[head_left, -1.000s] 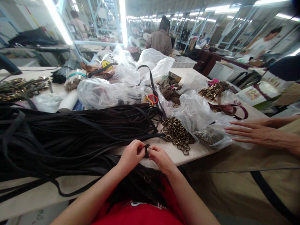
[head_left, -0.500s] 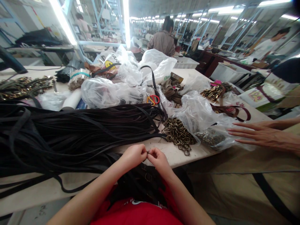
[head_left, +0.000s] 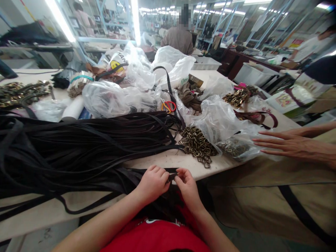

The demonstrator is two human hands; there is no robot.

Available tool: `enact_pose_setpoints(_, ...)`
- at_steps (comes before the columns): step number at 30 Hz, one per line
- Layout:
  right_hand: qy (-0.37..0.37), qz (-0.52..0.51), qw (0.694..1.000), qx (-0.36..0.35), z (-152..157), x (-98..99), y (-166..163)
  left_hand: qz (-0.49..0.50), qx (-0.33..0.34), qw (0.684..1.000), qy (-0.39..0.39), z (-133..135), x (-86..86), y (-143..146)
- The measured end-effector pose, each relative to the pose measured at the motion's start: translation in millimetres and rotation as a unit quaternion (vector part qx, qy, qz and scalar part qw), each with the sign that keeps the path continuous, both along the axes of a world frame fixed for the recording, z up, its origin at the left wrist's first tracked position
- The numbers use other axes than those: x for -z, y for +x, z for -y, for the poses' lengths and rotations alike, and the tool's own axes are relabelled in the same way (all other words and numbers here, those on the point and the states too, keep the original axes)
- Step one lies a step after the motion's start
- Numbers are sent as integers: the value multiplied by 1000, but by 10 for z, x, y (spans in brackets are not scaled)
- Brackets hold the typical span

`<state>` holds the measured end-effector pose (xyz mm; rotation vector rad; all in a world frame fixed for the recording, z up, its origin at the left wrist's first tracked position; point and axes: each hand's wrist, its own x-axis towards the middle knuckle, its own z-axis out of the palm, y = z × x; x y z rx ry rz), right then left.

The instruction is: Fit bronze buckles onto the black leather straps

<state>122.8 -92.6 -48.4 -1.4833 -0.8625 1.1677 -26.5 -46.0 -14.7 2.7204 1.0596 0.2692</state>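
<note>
Near the table's front edge, my left hand (head_left: 154, 183) is closed around a black strap (head_left: 172, 176). My right hand (head_left: 187, 184) pinches the same strap a short way to the right, between thumb and fingers. Dark strap also hangs below my hands, against the red shirt. Whether a metal ring is on the strap between the fingers I cannot make out. Left of my hands lies a thick bundle of black straps (head_left: 86, 140). Beyond my right hand sits a pile of brass-coloured rectangular rings (head_left: 198, 144).
Clear plastic bags (head_left: 220, 117) cover much of the table's back, with orange-and-red-handled scissors (head_left: 168, 106) among them. At the right, another person's hand (head_left: 291, 145) reaches over a bag of rings (head_left: 235, 147). More gold metal pieces (head_left: 237, 96) lie farther back.
My hands have moved slightly apart and a little down, with a length of black strap now stretched between them. The buckle that hung below my hands is out of sight. The view has shifted slightly.
</note>
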Motion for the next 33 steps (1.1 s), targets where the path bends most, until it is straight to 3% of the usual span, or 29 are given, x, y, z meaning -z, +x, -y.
enact_pose_setpoints(2,-20,39,999,-6,100,75,115,-5,26,999,-37,21,0,-12)
enact_pose_setpoints(5,-35,139,987,-70,202,159,285,7,47,991,-123,-87,-33,10)
enact_pose_setpoints(9,-21,293,948,-119,173,132,435,-13,-50,987,-150,-386,-21,176)
enact_pose_setpoints(12,-7,360,929,-81,50,76,521,-22,-62,987,-148,-514,32,299)
enact_pose_setpoints(15,-6,333,942,-42,-93,91,607,-9,-51,988,-143,-514,68,322)
enact_pose_setpoints(18,0,273,961,-49,-246,144,690,13,-82,988,-127,-498,62,282)
enact_pose_setpoints(21,17,368,929,-29,-446,134,794,62,-117,982,-134,-532,7,263)
enact_pose_setpoints(24,19,454,891,2,-677,64,898,118,-102,971,-178,-572,-80,277)
enact_pose_setpoints(29,21,490,870,-45,-958,48,878,223,-106,936,-249,-559,-144,264)
enact_pose_setpoints(33,29,478,875,-70,-1010,89,810,209,-121,930,-277,-522,-132,223)
